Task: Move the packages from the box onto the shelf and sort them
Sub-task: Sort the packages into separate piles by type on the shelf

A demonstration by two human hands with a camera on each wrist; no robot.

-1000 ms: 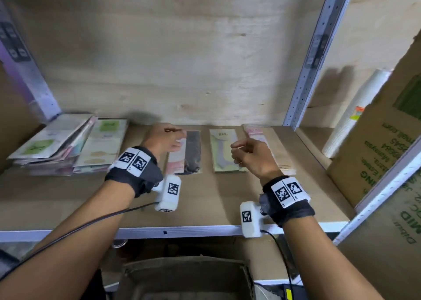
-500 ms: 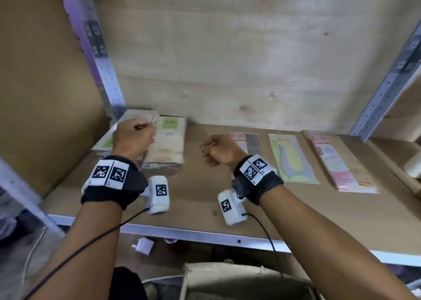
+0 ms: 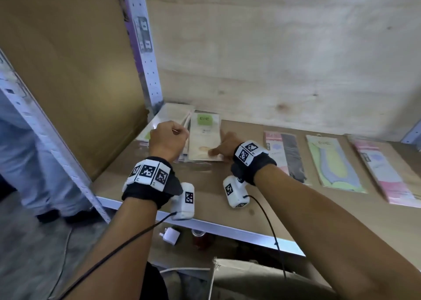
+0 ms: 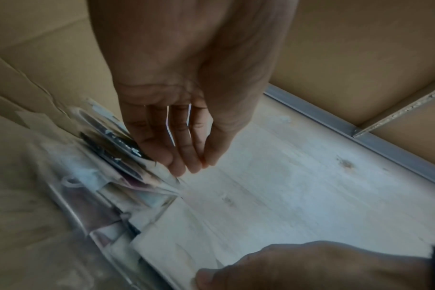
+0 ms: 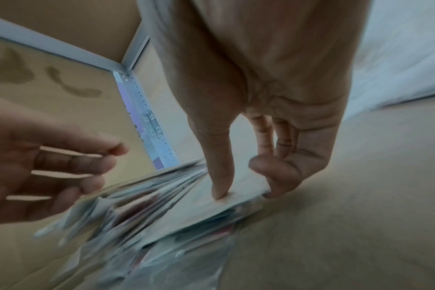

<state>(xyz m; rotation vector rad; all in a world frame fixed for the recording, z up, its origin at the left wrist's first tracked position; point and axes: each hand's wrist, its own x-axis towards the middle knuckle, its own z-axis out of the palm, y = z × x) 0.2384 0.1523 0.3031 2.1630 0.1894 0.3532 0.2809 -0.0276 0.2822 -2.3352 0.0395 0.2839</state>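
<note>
A stack of flat packages (image 3: 205, 140) lies at the back left of the shelf (image 3: 205, 192); its top package is beige with a green label. My left hand (image 3: 167, 140) hangs over the stack's left side, its straight fingers (image 4: 181, 157) touching the package edges (image 4: 127, 186). My right hand (image 3: 224, 146) pinches the top package's near edge (image 5: 186, 212), thumb on top and a curled finger (image 5: 268, 182) at the corner. Three single packages lie in a row to the right: pink and black (image 3: 284, 156), green and blue (image 3: 332, 163), pink (image 3: 382, 170). The box (image 3: 250, 279) sits below.
A perforated metal post (image 3: 145, 49) and a cardboard side panel (image 3: 68, 72) close the shelf's left end; plywood forms the back wall. A person's legs (image 3: 34, 151) stand at the left. A white plug (image 3: 170, 234) and a red can (image 3: 200, 238) lie under the shelf.
The view has swung left. Both hands moved from the laid-out packages to the stack at the left, and my right hand has come down onto the top package.
</note>
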